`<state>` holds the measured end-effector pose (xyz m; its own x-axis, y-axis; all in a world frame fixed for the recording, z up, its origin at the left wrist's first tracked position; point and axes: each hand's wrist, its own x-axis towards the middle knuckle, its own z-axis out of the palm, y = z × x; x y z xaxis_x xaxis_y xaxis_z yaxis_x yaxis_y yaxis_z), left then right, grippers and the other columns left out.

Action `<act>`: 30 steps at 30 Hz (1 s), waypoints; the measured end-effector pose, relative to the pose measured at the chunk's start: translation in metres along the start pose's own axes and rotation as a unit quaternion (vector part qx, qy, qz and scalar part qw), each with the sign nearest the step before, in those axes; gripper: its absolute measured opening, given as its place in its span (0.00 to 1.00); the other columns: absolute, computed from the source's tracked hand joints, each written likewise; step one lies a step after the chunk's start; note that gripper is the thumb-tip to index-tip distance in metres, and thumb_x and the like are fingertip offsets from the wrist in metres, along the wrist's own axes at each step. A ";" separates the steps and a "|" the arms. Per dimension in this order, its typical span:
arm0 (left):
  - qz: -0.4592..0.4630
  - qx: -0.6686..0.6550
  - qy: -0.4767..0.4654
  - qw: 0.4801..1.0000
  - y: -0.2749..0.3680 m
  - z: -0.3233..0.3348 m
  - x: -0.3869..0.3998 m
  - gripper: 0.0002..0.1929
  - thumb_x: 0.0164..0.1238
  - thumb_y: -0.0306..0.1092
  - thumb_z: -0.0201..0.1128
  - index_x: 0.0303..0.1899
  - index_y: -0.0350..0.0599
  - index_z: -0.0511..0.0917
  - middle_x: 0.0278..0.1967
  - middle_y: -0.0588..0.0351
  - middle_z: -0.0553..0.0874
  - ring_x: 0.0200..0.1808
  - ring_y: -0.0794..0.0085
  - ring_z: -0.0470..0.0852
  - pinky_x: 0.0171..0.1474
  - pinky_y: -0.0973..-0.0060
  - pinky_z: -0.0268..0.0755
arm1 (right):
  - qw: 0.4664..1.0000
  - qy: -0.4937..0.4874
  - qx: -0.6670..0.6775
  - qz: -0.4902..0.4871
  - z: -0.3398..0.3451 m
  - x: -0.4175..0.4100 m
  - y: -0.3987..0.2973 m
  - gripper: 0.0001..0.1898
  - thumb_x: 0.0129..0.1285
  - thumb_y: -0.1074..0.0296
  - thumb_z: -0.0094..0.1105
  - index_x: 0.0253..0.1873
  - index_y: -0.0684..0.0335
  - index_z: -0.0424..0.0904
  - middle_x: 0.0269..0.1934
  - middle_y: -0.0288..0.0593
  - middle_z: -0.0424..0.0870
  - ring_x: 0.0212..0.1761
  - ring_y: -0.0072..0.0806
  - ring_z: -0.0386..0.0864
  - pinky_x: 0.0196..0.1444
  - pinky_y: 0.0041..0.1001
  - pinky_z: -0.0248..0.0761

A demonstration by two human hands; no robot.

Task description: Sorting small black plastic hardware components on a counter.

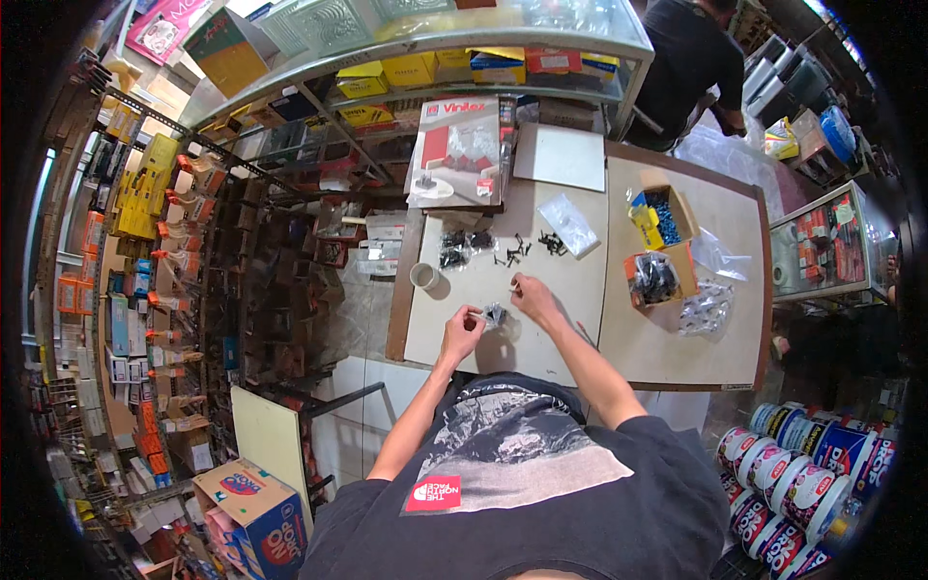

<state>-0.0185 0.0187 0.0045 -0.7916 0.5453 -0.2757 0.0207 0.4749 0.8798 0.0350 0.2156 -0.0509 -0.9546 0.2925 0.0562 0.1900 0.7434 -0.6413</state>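
My left hand (pixel 462 335) pinches the edge of a small clear plastic bag (pixel 496 315) with dark pieces in it, low over the table near its front edge. My right hand (pixel 533 297) is up and to the right of that bag, its thumb and fingertips drawn together. A small pale spot shows at those fingertips; whether it is a held thing is too small to tell. Just beyond lie loose black screws (pixel 516 251) and a denser pile of black screws (pixel 553 243). Filled small bags of black screws (pixel 455 255) lie at the left, beyond my left hand.
A round cup (pixel 424 275) stands near the table's left edge. Flat clear bags (pixel 569 225) lie beyond the screws. Rightward are a box of blue fasteners (pixel 665 216), an orange box (pixel 680 272) and a filled plastic bag (pixel 706 307). A person (pixel 685 69) is beyond the table.
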 end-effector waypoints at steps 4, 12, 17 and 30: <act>0.009 -0.009 0.004 1.000 -0.005 0.004 0.002 0.10 0.59 0.30 0.62 0.42 0.39 0.76 0.25 0.59 0.82 0.27 0.81 0.79 0.32 0.81 0.72 | 0.955 0.073 0.263 0.112 -0.010 -0.011 -0.048 0.11 0.49 0.72 0.62 0.39 0.66 0.75 0.30 0.47 0.81 0.34 0.33 0.81 0.40 0.29 0.73; -0.005 -0.028 0.008 1.000 0.001 0.010 0.006 0.09 0.60 0.27 0.62 0.41 0.38 0.76 0.28 0.58 0.83 0.30 0.81 0.80 0.35 0.81 0.73 | 0.984 0.050 0.171 0.025 -0.008 -0.025 -0.065 0.07 0.46 0.72 0.64 0.32 0.65 0.78 0.32 0.46 0.82 0.36 0.41 0.78 0.44 0.36 0.71; 0.016 -0.048 0.015 0.999 -0.007 0.011 0.006 0.10 0.58 0.30 0.63 0.41 0.40 0.77 0.26 0.58 0.83 0.28 0.80 0.80 0.33 0.80 0.73 | 0.987 -0.012 0.154 0.045 -0.020 -0.029 -0.072 0.08 0.47 0.70 0.63 0.33 0.64 0.80 0.30 0.47 0.83 0.36 0.42 0.80 0.41 0.36 0.72; 0.022 0.001 -0.060 0.998 0.012 0.013 0.020 0.12 0.57 0.29 0.62 0.43 0.40 0.76 0.23 0.62 0.79 0.25 0.84 0.74 0.30 0.82 0.69 | 0.953 -0.033 0.246 0.175 0.002 -0.030 -0.049 0.13 0.52 0.68 0.62 0.43 0.61 0.84 0.35 0.50 0.84 0.37 0.41 0.83 0.42 0.32 0.74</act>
<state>-0.0266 0.0446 0.0046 -0.7109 0.6448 -0.2808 0.0551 0.4491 0.8918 0.0539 0.1693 -0.0226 -0.8675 0.4207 -0.2655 0.3854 0.2309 -0.8934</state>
